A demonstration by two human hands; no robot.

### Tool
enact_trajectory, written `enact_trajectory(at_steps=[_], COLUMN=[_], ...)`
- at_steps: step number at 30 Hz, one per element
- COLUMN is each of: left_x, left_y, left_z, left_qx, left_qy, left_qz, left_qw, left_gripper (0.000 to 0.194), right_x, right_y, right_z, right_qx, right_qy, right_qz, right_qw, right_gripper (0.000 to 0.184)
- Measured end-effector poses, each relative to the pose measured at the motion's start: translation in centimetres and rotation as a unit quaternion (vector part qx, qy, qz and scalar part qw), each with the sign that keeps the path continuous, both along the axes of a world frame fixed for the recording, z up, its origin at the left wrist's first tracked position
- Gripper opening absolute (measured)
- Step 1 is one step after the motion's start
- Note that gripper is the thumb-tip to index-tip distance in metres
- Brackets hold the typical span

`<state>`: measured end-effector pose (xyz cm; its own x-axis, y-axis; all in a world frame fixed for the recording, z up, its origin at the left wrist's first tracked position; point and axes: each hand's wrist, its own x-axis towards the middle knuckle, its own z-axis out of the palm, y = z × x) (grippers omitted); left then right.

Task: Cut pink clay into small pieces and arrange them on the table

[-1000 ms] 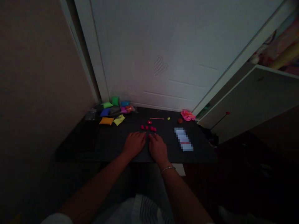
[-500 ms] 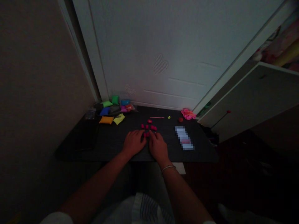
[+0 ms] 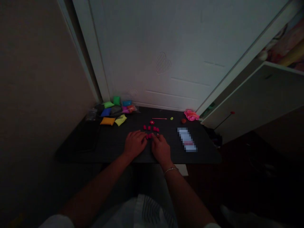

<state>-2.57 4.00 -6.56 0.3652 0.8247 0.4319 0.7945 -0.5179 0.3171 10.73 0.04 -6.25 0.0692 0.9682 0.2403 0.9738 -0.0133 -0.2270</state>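
Both hands rest on a black table [image 3: 111, 145] in dim light. My left hand [image 3: 134, 144] and my right hand [image 3: 161, 148] meet fingertip to fingertip, pinching a small pink clay piece [image 3: 149, 136] between them. Just beyond lie several small pink clay lumps [image 3: 150, 128] in a row and a round pink disc [image 3: 152, 122]. A thin pink stick [image 3: 159, 118] and a tiny yellow-green bit [image 3: 171, 118] lie farther back. A bracelet circles my right wrist.
Coloured clay packets [image 3: 114, 111] are heaped at the table's back left. A pink clay flower [image 3: 191, 115] and a small red lump [image 3: 183, 120] sit back right. A blurred card [image 3: 187, 140] lies right of my hands. A white door stands behind; a white cabinet [image 3: 256, 98] is at the right.
My fingertips have drawn together around a pink clay piece that was not between them a second ago. The view has shifted slightly.
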Motion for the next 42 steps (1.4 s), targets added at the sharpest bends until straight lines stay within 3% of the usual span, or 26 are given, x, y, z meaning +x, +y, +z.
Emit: enact_trajectory(at_steps=[6, 9, 20, 26, 42], left_x=[0.1, 0.1, 0.1, 0.1, 0.2], left_y=[0.7, 0.9, 1.1, 1.1, 0.5], left_z=[-0.4, -0.6, -0.7, -0.6, -0.2], left_qx=[-0.05, -0.065, -0.068, -0.074, -0.038], left_qy=[0.018, 0.021, 0.012, 0.015, 0.023], left_qz=[0.016, 0.009, 0.03, 0.034, 0.01], left_qw=[0.998, 0.998, 0.997, 0.997, 0.999], left_gripper=[0.038, 0.036, 0.027, 0.028, 0.031], right_x=[-0.1, -0.1, 1.0, 1.0, -0.1], right_y=[0.6, 0.9, 1.5, 1.5, 0.3], right_z=[0.6, 0.5, -0.7, -0.9, -0.3], right_qx=[-0.019, -0.033, 0.011, 0.037, 0.012], right_qy=[0.01, 0.012, 0.163, 0.13, -0.057], right_qz=[0.027, 0.031, 0.018, -0.006, -0.054], right_qw=[0.999, 0.999, 0.986, 0.991, 0.997], right_gripper=[0.041, 0.031, 0.024, 0.025, 0.032])
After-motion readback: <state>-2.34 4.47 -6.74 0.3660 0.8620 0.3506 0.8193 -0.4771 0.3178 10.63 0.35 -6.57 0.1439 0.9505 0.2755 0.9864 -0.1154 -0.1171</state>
